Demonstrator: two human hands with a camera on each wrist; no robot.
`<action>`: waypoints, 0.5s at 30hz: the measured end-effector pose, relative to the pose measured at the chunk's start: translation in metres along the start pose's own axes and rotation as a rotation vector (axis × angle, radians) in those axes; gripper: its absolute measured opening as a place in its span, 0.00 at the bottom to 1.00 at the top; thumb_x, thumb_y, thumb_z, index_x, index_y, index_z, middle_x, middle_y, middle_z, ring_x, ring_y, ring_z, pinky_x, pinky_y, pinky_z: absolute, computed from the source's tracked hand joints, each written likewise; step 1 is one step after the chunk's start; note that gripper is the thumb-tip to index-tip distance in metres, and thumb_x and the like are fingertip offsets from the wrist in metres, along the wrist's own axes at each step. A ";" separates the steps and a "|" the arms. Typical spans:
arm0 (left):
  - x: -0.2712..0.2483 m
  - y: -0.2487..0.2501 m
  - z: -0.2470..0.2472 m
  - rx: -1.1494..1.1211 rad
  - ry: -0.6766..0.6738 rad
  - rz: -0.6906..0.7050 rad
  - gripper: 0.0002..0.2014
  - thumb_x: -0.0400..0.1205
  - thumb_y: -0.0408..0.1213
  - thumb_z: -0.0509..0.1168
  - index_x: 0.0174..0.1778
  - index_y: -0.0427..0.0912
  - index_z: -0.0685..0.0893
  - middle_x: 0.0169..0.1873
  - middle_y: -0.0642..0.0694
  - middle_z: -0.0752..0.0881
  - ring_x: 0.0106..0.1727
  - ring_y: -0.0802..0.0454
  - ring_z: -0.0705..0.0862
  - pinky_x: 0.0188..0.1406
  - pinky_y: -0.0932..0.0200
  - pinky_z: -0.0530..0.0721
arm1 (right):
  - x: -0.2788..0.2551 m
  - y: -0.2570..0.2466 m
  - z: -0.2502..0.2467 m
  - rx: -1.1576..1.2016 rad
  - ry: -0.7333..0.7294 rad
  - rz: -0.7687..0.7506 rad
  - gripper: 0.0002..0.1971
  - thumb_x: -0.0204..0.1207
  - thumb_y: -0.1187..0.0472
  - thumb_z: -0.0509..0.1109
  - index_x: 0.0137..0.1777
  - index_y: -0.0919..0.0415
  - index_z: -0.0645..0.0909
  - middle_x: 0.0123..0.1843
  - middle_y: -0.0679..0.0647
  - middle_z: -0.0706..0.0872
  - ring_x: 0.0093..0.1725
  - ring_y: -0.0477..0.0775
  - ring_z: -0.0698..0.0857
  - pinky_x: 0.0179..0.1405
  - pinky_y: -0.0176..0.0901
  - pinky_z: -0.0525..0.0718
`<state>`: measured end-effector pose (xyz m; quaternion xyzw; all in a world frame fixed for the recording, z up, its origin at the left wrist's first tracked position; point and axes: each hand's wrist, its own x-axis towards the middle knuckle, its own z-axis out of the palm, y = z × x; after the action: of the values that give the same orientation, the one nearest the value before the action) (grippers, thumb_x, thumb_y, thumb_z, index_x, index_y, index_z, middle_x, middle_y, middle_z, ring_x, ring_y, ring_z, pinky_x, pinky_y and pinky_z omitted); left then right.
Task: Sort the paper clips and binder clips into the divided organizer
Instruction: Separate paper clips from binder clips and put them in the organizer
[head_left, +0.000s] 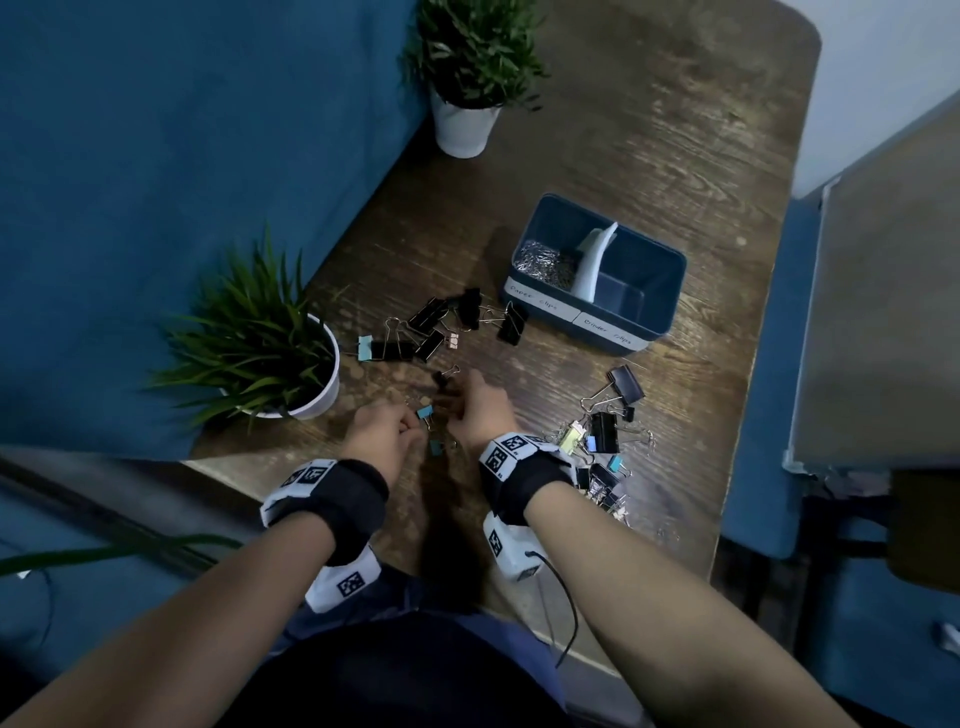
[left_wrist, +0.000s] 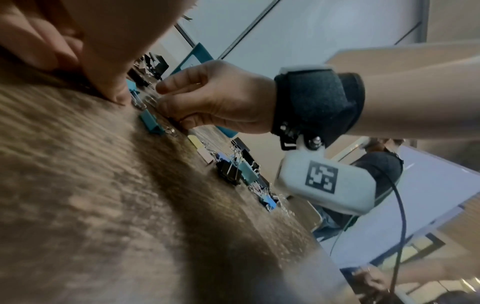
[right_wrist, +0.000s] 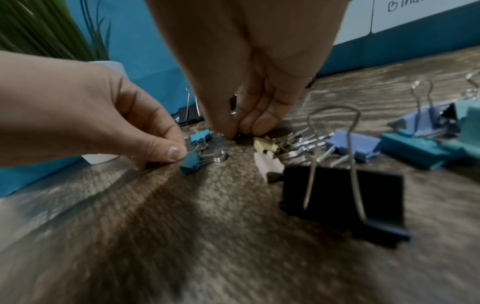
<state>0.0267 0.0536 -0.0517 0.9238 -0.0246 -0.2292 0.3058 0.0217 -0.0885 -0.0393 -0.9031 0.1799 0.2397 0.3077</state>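
My left hand rests low on the wooden table, thumb and forefinger pinching a small teal binder clip. A second teal clip lies just nearer me. My right hand points its fingertips down and pinches a small black binder clip on the table. The blue divided organizer stands further back on the right. Its left compartment holds silver paper clips, and its right one shows a bare floor.
Black binder clips lie scattered beyond my hands. A mixed pile of binder clips sits right of my right wrist, with a large black one close by. Potted plants stand at the left and at the back.
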 end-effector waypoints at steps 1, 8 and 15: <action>0.001 0.001 0.000 0.026 -0.020 0.000 0.04 0.76 0.34 0.70 0.35 0.42 0.86 0.43 0.45 0.81 0.43 0.49 0.82 0.42 0.61 0.78 | -0.001 -0.001 -0.001 -0.019 -0.015 0.013 0.24 0.72 0.71 0.70 0.68 0.64 0.68 0.57 0.64 0.84 0.56 0.66 0.84 0.55 0.55 0.86; -0.009 0.000 0.014 0.313 0.022 0.132 0.11 0.75 0.18 0.60 0.49 0.33 0.80 0.50 0.37 0.77 0.54 0.38 0.77 0.53 0.48 0.80 | -0.009 0.007 -0.006 0.139 0.031 0.022 0.24 0.69 0.67 0.72 0.65 0.58 0.72 0.55 0.60 0.86 0.53 0.62 0.87 0.52 0.51 0.88; -0.005 -0.001 0.007 0.219 0.054 0.095 0.03 0.81 0.30 0.63 0.46 0.35 0.81 0.50 0.36 0.80 0.53 0.37 0.78 0.46 0.48 0.77 | -0.030 0.043 -0.020 0.261 0.200 0.013 0.16 0.71 0.70 0.72 0.56 0.56 0.77 0.47 0.52 0.87 0.45 0.50 0.86 0.44 0.39 0.85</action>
<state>0.0189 0.0513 -0.0556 0.9553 -0.0851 -0.1856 0.2140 -0.0170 -0.1277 -0.0293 -0.8736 0.2451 0.1253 0.4013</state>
